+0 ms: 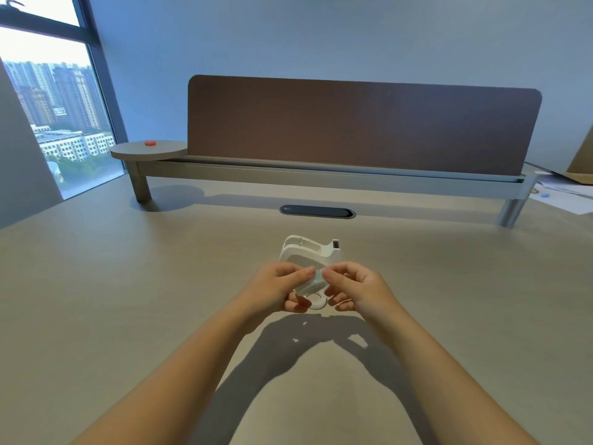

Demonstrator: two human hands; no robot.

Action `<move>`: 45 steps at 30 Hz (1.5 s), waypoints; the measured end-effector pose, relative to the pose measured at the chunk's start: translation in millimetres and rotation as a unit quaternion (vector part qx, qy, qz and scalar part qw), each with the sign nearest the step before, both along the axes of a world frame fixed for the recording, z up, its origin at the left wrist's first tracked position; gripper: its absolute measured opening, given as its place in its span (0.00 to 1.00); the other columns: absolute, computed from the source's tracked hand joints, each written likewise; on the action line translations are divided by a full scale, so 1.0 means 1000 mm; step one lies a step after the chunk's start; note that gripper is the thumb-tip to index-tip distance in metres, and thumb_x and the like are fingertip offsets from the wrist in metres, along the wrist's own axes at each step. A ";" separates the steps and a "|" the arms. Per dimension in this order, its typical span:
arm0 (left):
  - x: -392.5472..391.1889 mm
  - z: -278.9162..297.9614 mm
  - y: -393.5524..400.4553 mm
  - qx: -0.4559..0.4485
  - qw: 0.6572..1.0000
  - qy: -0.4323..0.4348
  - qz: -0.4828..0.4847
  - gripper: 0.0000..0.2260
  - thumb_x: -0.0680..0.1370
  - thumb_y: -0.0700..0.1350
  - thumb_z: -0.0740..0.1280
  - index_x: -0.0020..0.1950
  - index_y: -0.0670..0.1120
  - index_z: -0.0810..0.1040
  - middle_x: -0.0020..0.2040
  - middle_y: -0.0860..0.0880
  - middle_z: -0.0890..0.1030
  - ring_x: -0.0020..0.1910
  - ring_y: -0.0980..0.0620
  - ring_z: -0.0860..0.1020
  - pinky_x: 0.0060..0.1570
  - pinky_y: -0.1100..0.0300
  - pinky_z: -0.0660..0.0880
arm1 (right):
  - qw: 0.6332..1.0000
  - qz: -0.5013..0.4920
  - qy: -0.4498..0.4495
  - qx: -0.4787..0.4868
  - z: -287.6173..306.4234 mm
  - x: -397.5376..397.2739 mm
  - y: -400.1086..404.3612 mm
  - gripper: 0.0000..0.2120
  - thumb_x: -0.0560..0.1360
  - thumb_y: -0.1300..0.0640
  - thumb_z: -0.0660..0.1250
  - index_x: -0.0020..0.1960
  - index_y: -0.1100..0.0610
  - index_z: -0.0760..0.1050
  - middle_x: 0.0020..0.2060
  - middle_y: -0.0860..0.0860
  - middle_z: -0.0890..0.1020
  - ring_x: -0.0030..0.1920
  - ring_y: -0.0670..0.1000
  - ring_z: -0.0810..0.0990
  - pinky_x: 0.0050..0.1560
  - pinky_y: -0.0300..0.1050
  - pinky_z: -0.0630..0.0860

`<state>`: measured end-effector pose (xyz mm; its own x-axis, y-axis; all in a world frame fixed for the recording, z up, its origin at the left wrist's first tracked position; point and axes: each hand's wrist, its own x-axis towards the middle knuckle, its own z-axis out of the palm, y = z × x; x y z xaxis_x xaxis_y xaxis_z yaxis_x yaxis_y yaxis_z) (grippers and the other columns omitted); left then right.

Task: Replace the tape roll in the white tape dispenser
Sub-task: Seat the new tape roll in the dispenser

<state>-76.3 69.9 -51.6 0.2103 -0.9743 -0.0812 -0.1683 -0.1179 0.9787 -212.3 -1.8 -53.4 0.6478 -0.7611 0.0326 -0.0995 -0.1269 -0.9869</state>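
The white tape dispenser (pixel 309 252) stands on the desk just beyond my hands, its roll bay empty and its cutter at the right end. Both hands meet in front of it. My left hand (pixel 279 289) and my right hand (pixel 356 289) pinch a pale tape roll (pixel 312 284) between thumbs and fingertips, held tilted a little above the desk. Below it, a white ring-shaped piece (pixel 317 304) lies on the desk, partly hidden by my fingers.
A brown divider panel (pixel 362 123) on a raised shelf (pixel 321 175) closes the back of the beige desk (pixel 128 300). A dark cable grommet (pixel 317 211) sits behind the dispenser. A small red object (pixel 149 142) rests on the round shelf end. Papers (pixel 561 191) lie far right.
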 end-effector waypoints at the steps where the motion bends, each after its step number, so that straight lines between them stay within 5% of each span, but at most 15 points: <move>1: 0.001 0.000 0.000 0.009 1.000 -0.015 -0.005 0.13 0.74 0.52 0.59 0.51 0.45 0.75 0.42 0.47 0.78 0.33 0.56 0.77 0.36 0.66 0.76 | 1.000 -0.005 -0.005 0.014 -0.002 0.002 -0.002 0.04 0.72 0.54 0.64 0.40 0.52 0.75 0.32 0.51 0.76 0.32 0.48 0.74 0.35 0.37 0.73; 6: 0.005 -0.001 -0.008 -0.096 0.965 -0.231 0.075 0.12 0.75 0.48 0.59 0.53 0.46 0.77 0.46 0.51 0.78 0.42 0.58 0.74 0.44 0.66 0.71 | 0.993 -0.021 -0.047 0.110 -0.007 0.013 -0.011 0.04 0.70 0.59 0.67 0.36 0.56 0.74 0.28 0.52 0.74 0.24 0.46 0.73 0.25 0.34 0.73; 12: 0.017 0.003 -0.027 -0.118 0.925 -0.350 0.083 0.14 0.73 0.47 0.63 0.57 0.46 0.74 0.52 0.47 0.79 0.46 0.53 0.75 0.48 0.60 0.72 | 0.990 -0.076 -0.069 0.096 -0.011 0.031 -0.032 0.08 0.72 0.57 0.64 0.34 0.54 0.76 0.24 0.50 0.74 0.22 0.44 0.73 0.26 0.34 0.74; 15: 0.031 0.003 -0.041 -0.124 0.925 -0.343 0.106 0.13 0.74 0.45 0.62 0.58 0.45 0.74 0.51 0.46 0.78 0.45 0.53 0.73 0.46 0.61 0.70 | 0.989 -0.137 -0.060 -0.006 -0.014 0.037 -0.044 0.04 0.73 0.58 0.63 0.43 0.55 0.76 0.33 0.50 0.77 0.32 0.45 0.76 0.31 0.33 0.74; 18: 0.047 0.006 -0.058 -0.138 0.926 -0.325 0.132 0.11 0.74 0.44 0.62 0.55 0.43 0.75 0.47 0.46 0.77 0.45 0.51 0.73 0.41 0.62 0.70 | 0.977 -0.167 0.036 -0.130 -0.019 0.041 -0.063 0.14 0.72 0.58 0.64 0.57 0.55 0.71 0.51 0.50 0.72 0.52 0.49 0.71 0.50 0.44 0.71; 22: 0.061 0.009 -0.081 -0.137 0.947 -0.255 0.141 0.11 0.74 0.42 0.62 0.55 0.41 0.75 0.49 0.45 0.77 0.48 0.50 0.73 0.49 0.59 0.68 | 0.974 -0.123 0.118 -0.147 -0.028 0.051 -0.081 0.25 0.71 0.57 0.66 0.65 0.51 0.63 0.64 0.51 0.65 0.64 0.52 0.64 0.65 0.54 0.65; 40: 0.073 0.003 -0.108 -0.084 0.933 -0.345 0.057 0.13 0.73 0.39 0.63 0.56 0.39 0.76 0.47 0.48 0.74 0.47 0.51 0.71 0.50 0.60 0.70 | 0.974 -0.101 0.132 -0.156 -0.043 0.065 -0.093 0.21 0.71 0.56 0.66 0.62 0.51 0.66 0.64 0.54 0.68 0.63 0.54 0.64 0.63 0.57 0.70; 45: 0.074 0.002 -0.109 -0.070 0.925 -0.370 0.054 0.14 0.72 0.40 0.64 0.56 0.39 0.76 0.54 0.41 0.79 0.46 0.51 0.70 0.49 0.61 0.69 | 0.975 -0.103 0.121 -0.155 -0.044 0.064 -0.093 0.21 0.70 0.57 0.67 0.61 0.51 0.67 0.63 0.53 0.68 0.62 0.53 0.64 0.63 0.55 0.68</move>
